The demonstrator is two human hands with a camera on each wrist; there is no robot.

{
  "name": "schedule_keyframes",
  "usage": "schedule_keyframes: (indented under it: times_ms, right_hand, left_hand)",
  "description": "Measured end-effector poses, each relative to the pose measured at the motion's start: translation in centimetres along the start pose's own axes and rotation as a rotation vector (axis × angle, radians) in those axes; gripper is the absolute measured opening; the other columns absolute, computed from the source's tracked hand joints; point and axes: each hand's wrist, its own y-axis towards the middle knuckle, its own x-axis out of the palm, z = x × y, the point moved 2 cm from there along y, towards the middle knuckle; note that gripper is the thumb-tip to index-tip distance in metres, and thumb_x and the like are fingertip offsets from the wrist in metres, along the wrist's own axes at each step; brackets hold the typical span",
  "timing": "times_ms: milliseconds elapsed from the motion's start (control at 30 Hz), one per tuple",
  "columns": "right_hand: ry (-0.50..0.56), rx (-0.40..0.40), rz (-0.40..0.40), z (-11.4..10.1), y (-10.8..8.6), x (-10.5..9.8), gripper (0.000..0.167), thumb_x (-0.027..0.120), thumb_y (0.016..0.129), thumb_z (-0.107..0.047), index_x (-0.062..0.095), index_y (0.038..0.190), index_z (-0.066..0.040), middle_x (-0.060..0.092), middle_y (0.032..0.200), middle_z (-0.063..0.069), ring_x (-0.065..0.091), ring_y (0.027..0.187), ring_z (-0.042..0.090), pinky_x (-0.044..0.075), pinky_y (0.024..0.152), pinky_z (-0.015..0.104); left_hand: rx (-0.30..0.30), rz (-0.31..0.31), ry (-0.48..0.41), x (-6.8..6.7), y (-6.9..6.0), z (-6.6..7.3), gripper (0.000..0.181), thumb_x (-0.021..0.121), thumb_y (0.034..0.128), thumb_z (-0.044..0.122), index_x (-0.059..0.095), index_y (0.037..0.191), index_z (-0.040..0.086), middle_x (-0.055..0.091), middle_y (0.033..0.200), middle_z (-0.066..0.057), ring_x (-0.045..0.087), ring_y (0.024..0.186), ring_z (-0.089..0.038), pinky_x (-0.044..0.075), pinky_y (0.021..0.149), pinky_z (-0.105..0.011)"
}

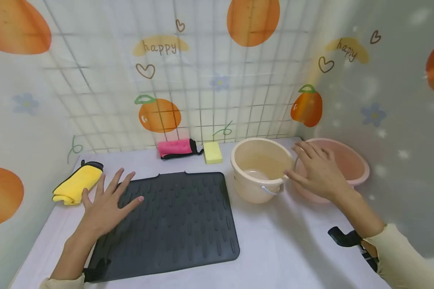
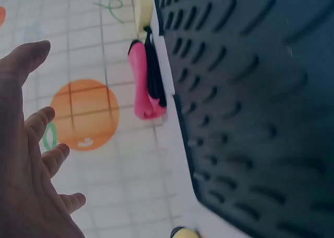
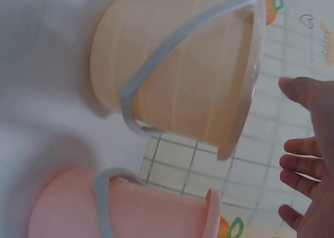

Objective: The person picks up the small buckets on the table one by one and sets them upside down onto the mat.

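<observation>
Spread fingers of my left hand (image 1: 106, 204) hover over the left part of a black ridged mat (image 1: 181, 224); the left wrist view shows nothing held. To that hand's left lies a folded yellow cloth (image 1: 76, 186) with a dark edge. My right hand (image 1: 316, 172) is above the buckets at the right, fingers loosely extended and holding nothing. A cream bucket (image 1: 247, 188) stands upright with its grey handle (image 3: 172, 42) down. Beside it stands a pink bucket (image 1: 363, 172), partly hidden by the right hand in the head view. The right wrist view shows that hand apart from both rims.
A folded pink cloth (image 1: 175, 148) with black trim and a yellow sponge (image 1: 212, 153) lie along the back of the white tabletop (image 1: 275, 253). Behind them hangs a curtain (image 1: 202, 88) printed with oranges over a wire grid. More curtain closes both sides.
</observation>
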Motion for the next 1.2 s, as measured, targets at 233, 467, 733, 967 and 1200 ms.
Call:
schedule_keyframes:
  times_ms: [233, 467, 733, 967, 1200]
  right_hand:
    - [0.069, -0.042, 0.096, -1.5, -1.0, 0.1, 0.061, 0.076, 0.087, -0.037, 0.059, 0.133, -0.001, 0.056, 0.133, 0.016, 0.05, 0.123, 0.039, 0.034, 0.094, 0.058]
    - [0.086, -0.117, 0.159, -2.5, -1.6, 0.5, 0.056, 0.079, 0.083, -0.031, 0.064, 0.126, 0.001, 0.059, 0.128, 0.018, 0.055, 0.115, 0.038, 0.038, 0.09, 0.054]
    - [0.105, -0.154, 0.174, -3.1, -2.2, 1.7, 0.051, 0.085, 0.079, -0.027, 0.068, 0.12, -0.002, 0.065, 0.122, 0.015, 0.057, 0.114, 0.032, 0.039, 0.089, 0.05]
    - [0.133, -0.233, 0.231, -3.4, -2.3, 2.3, 0.052, 0.089, 0.072, -0.019, 0.069, 0.116, 0.0, 0.067, 0.115, 0.015, 0.061, 0.106, 0.032, 0.041, 0.086, 0.05]
    - [0.13, -0.285, 0.253, -3.6, -2.4, 3.0, 0.052, 0.092, 0.067, -0.016, 0.07, 0.111, -0.002, 0.067, 0.111, 0.013, 0.06, 0.097, 0.031, 0.045, 0.085, 0.047]
  left_hand:
    - [0.023, -0.005, -0.026, 1.7, 0.6, 2.0, 0.087, 0.049, 0.0924, 0.07, 0.015, 0.162, 0.03, 0.012, 0.166, -0.013, 0.0, 0.147, -0.051, -0.011, 0.1, -0.081]
    - [0.022, -0.003, -0.047, 3.2, 0.2, 3.2, 0.085, 0.05, 0.0927, 0.069, 0.014, 0.162, 0.034, 0.015, 0.166, -0.01, 0.011, 0.145, -0.051, 0.0, 0.101, -0.08]
    - [0.028, 0.021, -0.053, 4.8, -0.3, 3.8, 0.082, 0.052, 0.0936, 0.066, 0.022, 0.161, 0.031, 0.02, 0.163, -0.012, 0.018, 0.143, -0.05, 0.005, 0.104, -0.078]
    - [0.043, 0.03, -0.094, 5.8, -0.5, 4.5, 0.081, 0.053, 0.0934, 0.066, 0.025, 0.16, 0.03, 0.023, 0.162, -0.013, 0.018, 0.144, -0.048, 0.007, 0.104, -0.077]
    - [0.053, 0.032, -0.115, 6.7, -0.6, 5.1, 0.08, 0.056, 0.0936, 0.063, 0.025, 0.16, 0.031, 0.024, 0.162, -0.011, 0.021, 0.143, -0.048, 0.011, 0.105, -0.075]
